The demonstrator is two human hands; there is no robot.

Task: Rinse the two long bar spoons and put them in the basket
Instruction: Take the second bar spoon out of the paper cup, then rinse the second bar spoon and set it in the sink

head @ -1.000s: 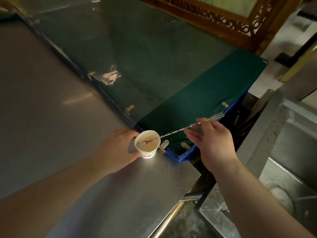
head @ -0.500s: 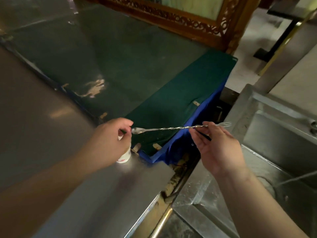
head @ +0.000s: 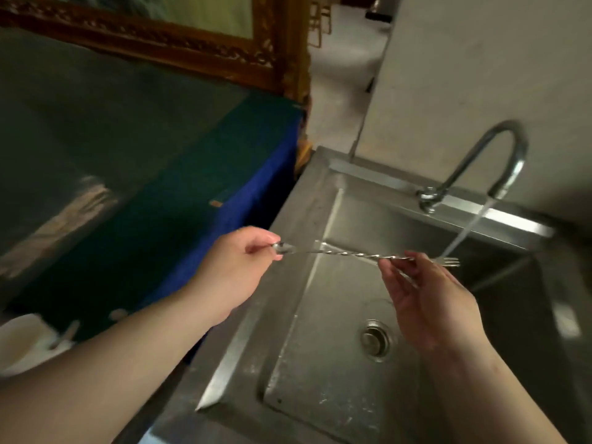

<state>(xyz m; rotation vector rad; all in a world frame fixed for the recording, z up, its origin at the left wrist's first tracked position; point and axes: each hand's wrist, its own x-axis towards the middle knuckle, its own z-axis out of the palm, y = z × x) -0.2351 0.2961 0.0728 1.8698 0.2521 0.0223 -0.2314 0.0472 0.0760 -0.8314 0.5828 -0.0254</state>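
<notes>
A steel sink (head: 323,363) filled the right of the view, its tap (head: 499,155) running a thin stream (head: 467,229) into the basin. Over the sink's left half a long bar spoon (head: 349,254) lay level, well short of the water. The left hand (head: 237,267) pinched its bowl end at the sink's left rim; the right hand (head: 429,299) pinched the stem near the fork end, the other fingers loosely spread. Rinsing well would likely mean carrying it under the stream and turning the twisted stem. No basket showed.

Bar spoon (head: 346,253) moved from cup to over sink (head: 320,363).
</notes>
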